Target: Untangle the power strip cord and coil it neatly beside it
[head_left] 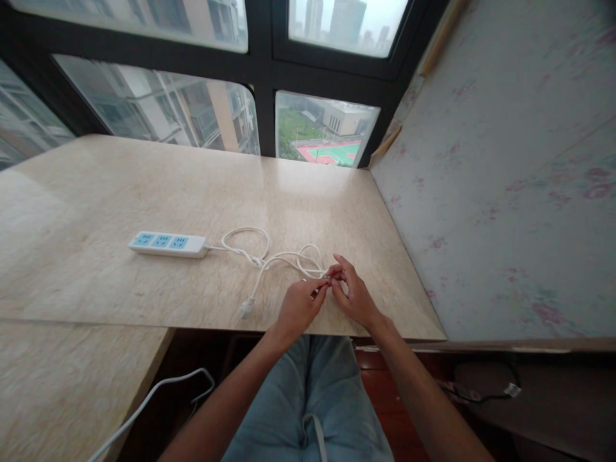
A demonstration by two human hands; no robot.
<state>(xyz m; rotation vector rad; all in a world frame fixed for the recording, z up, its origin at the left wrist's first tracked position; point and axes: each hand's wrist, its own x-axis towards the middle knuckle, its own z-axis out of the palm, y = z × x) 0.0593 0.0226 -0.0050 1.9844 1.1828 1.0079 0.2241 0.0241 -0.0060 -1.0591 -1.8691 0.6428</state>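
A white power strip (193, 247) with blue socket faces lies on the stone-like ledge. Its white cord (283, 256) runs rightward in loose, crossing loops, and the plug (246, 308) rests near the ledge's front edge. My left hand (301, 309) is closed in a pinch at the right end of the cord loops. Facing it, my right hand (355, 296) has thumb and fingertips drawn together, its fingertips meeting those of the left. Whatever small thing sits between the fingertips is too small to make out; the cord reaches right up to them.
The ledge (144, 186) ends at a dark-framed window (262, 70) behind and a flowered wall (505, 179) on the right. Another white cable (158, 388) hangs by the lower-left ledge section. A black cord (491, 399) lies at lower right.
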